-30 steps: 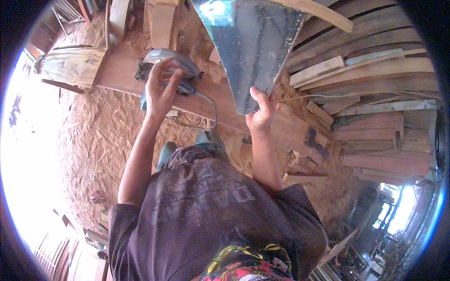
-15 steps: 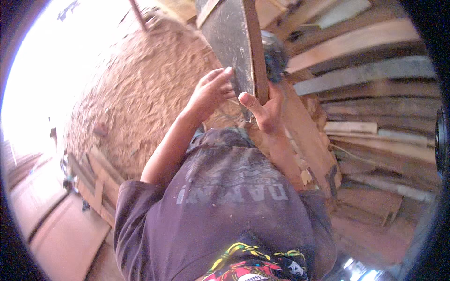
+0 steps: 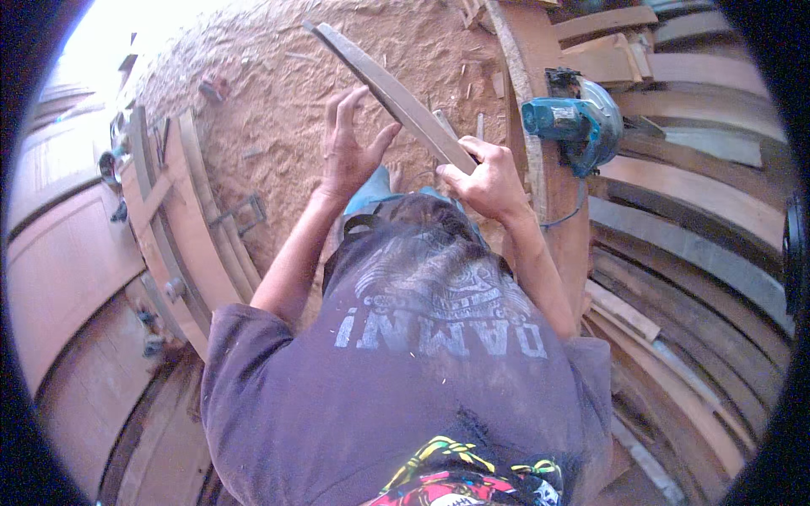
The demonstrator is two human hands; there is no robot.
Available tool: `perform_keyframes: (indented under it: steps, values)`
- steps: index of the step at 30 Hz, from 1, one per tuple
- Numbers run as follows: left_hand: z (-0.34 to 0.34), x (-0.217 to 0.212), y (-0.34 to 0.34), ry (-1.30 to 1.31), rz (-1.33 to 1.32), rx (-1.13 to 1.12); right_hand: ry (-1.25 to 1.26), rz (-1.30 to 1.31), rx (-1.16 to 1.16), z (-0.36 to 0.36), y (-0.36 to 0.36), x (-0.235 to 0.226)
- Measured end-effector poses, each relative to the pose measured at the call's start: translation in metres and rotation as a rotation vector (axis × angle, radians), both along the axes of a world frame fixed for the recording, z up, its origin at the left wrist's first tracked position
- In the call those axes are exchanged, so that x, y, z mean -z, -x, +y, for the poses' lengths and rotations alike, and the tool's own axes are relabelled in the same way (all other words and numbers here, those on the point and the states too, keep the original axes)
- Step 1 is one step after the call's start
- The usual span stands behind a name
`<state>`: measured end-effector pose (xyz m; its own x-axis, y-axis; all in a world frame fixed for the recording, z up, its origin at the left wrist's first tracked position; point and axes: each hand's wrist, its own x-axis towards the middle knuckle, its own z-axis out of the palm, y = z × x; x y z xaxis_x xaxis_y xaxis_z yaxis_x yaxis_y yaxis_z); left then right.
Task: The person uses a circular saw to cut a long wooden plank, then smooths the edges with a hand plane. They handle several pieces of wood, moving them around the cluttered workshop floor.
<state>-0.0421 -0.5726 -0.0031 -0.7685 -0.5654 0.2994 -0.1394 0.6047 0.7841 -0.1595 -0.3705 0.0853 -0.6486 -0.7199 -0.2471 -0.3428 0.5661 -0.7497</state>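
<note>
A narrow wooden board (image 3: pixel 396 99) slants in the air in front of me, its far end up and to the left, a thin edge facing me. My right hand (image 3: pixel 491 179) is closed around its near end, thumb on one side and fingers on the other. My left hand (image 3: pixel 348 145) is open beside the board's left side, fingers spread and thumb apart. Its fingertips lie close to the board; whether they touch it I cannot tell. To the right of my right hand, a teal circular saw (image 3: pixel 574 122) rests on a long plank.
Sawdust (image 3: pixel 261 110) covers the ground ahead. Stacked boards (image 3: pixel 700 169) fill the right side. On the left stand a wooden frame (image 3: pixel 181 202) with a clamp (image 3: pixel 240 215) and large wooden panels (image 3: pixel 76 244). The saw's cable (image 3: pixel 567 218) hangs down near my right forearm.
The board has swung from near upright to a slant toward the upper left and turned its narrow edge to me. My view has shifted right, bringing the saw fully into sight.
</note>
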Motion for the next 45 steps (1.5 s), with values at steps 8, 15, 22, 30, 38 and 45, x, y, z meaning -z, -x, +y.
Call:
perform_keyframes:
  steps: [8,15,22,30,38,45]
  values:
    - [0.003,-0.035,-0.015,0.338,-0.157,0.415,-0.065,-0.080,-0.297,0.012,0.013,-0.012]
    - [0.051,-0.025,-0.018,0.130,-0.192,0.289,0.133,0.289,-0.400,0.043,0.052,-0.032]
    - [0.083,-0.032,-0.053,-0.019,-0.267,0.145,0.303,0.197,-0.434,0.045,0.054,-0.015]
    - [0.110,-0.011,-0.099,0.124,-0.348,0.112,0.057,0.251,-0.683,0.046,0.031,0.004]
    - [0.057,0.034,-0.165,0.019,-0.149,-0.179,0.181,-0.020,-0.755,-0.050,0.002,0.049]
    - [-0.007,-0.054,-0.237,-0.296,0.145,-0.615,0.462,-0.458,-0.626,-0.231,-0.104,0.006]
